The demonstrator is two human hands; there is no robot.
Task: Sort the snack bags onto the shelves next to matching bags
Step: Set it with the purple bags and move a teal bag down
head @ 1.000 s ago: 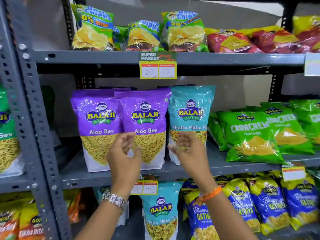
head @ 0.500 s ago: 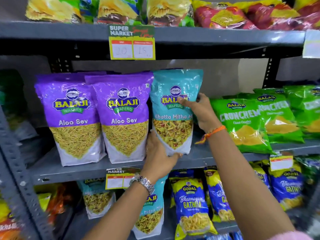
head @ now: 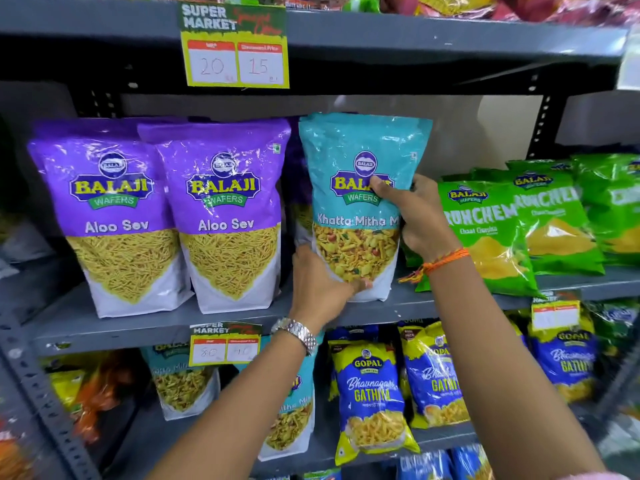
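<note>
The teal Khatta Mitha bag (head: 360, 202) stands on the middle shelf (head: 114, 327), just right of the purple Aloo Sev bags (head: 225, 216). The left hand (head: 318, 289) cups its lower corner and the right hand (head: 415, 216) grips its right edge, fingers (head: 379, 184) pinching the film. Likely a misfit being lifted: matching teal bags (head: 291, 410) stand on the shelf below the teal bag, with open room beside them. It must clear the shelf lip.

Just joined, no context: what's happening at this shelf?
A person is holding a teal snack bag on the middle shelf with both hands: left hand at its lower corner, right hand on its right edge. It stands beside two purple bags; more teal bags sit on the shelf below.
</note>
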